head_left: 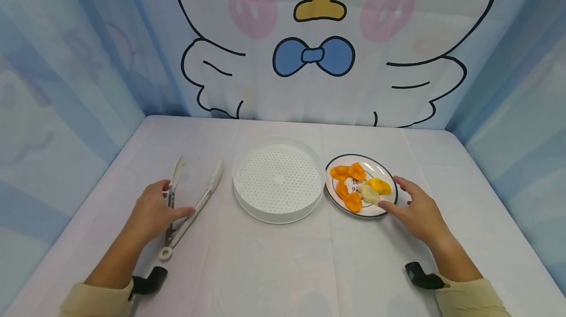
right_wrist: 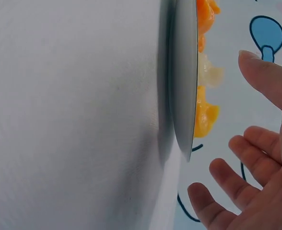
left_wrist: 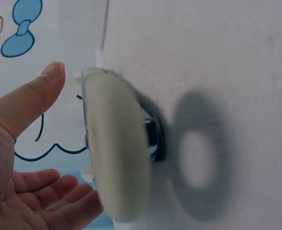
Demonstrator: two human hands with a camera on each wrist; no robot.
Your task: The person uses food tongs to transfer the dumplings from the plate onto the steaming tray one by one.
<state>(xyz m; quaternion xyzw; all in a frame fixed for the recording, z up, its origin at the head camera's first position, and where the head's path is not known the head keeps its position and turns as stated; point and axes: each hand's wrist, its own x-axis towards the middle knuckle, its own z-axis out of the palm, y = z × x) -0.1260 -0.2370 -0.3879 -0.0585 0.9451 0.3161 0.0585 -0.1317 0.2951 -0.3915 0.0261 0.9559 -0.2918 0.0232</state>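
Note:
My left hand is over a pair of kitchen tongs, which lie spread on the table with pale tips, metal arms and a white ring end. Thumb and fingers are apart at the two arms; contact is unclear. The ring end fills the middle of the left wrist view, before the hand. My right hand is at the right rim of a dark-edged plate, fingers spread. The right wrist view shows a gap between hand and plate. Several orange, yellow and pale dumpling-like pieces lie on it.
A round white tray with a perforated floor and raised rim stands mid-table, close beside the plate. White cloth covers the table. Printed curtains hang behind it and at both sides.

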